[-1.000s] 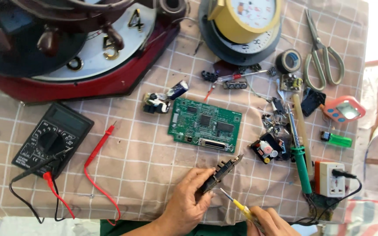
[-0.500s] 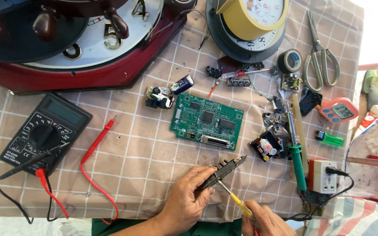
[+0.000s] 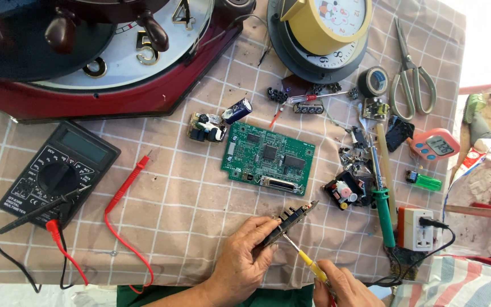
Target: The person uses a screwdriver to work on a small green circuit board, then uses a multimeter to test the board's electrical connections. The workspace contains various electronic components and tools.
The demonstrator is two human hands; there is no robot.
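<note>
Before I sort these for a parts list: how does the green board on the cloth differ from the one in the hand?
The green circuit board lies flat and untouched on the checked cloth; the small dark board is held tilted in the left hand. The green one is broader; the dark one is a narrow strip. The right hand's yellow-handled screwdriver meets only the dark one. Both carry components.
</note>
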